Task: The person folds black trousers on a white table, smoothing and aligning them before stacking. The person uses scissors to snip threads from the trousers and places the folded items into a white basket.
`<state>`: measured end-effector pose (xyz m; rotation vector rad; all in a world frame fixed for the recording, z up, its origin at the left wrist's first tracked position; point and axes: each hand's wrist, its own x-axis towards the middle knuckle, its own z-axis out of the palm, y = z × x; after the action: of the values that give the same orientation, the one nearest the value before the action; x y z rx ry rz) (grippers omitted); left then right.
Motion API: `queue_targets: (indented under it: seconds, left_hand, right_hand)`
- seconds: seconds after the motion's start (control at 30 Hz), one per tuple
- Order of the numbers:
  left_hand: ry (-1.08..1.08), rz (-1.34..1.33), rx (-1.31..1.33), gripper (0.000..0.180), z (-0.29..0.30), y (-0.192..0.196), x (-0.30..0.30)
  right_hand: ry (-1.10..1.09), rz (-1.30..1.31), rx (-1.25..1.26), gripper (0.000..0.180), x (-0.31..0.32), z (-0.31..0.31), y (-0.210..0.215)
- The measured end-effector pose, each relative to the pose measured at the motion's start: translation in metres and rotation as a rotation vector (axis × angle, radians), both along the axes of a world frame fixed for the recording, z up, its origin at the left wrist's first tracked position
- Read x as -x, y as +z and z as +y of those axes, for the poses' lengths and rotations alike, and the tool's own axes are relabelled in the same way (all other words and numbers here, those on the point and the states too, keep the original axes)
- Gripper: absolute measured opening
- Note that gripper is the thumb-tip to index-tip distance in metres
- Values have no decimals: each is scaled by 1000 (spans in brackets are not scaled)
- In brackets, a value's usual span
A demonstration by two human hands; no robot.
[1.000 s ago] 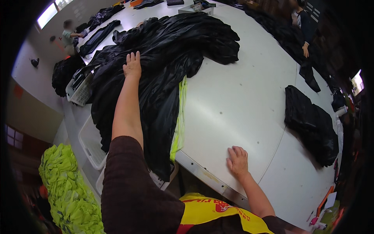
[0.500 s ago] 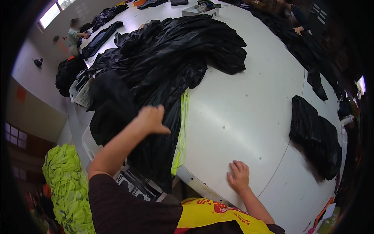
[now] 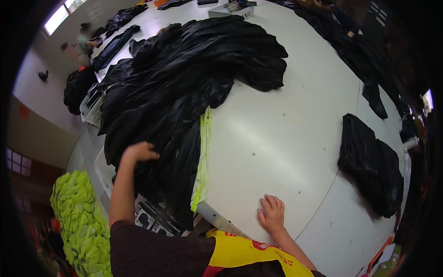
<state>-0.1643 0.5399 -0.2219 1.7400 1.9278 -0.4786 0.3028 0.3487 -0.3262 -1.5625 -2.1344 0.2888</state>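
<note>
A large heap of black garments (image 3: 184, 74) spreads across the white table (image 3: 286, 138) and hangs over its near left edge. Above the hanging part is my left hand (image 3: 140, 151), fingers pointing right and thumb apart, with no cloth seen gripped; whether it touches the fabric I cannot tell. A bright yellow-green strip of cloth (image 3: 201, 161) shows along the heap's right border. On the bare tabletop near the front edge, my right hand (image 3: 272, 212) lies with its fingers stretched out, holding nothing.
A folded black stack (image 3: 371, 164) lies on the right. Yellow-green garments (image 3: 80, 221) are piled at lower left. A white basket (image 3: 93, 111) stands beside the table, a box (image 3: 230, 10) at the far end. Two people work farther off, one far left, one far right.
My left hand has moved left and lower over the black heap. Dark cloth that was raised and blurred beside it now lies flat. My right hand stays resting on the table.
</note>
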Motion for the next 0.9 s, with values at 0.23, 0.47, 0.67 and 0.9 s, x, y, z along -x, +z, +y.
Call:
queue_targets:
  seconds: [0.23,0.47,0.67,0.9]
  left_hand:
    - [-164,238,-1441,43,187,45,-56]
    - [-327,-479,-1354,28,168,81,-86]
    - [-999,-888,-89,17,-111,91,-234]
    - [-664,-1232,913,44,-271,-130,-356]
  right_hand:
    - [12,40,1,37,-2,1,10]
    - [7,65,-31,35,-1,-6,10]
    - [-38,174,-36,35,-8,-20,6]
    - [-248,2011,626,63,-57,6,-42]
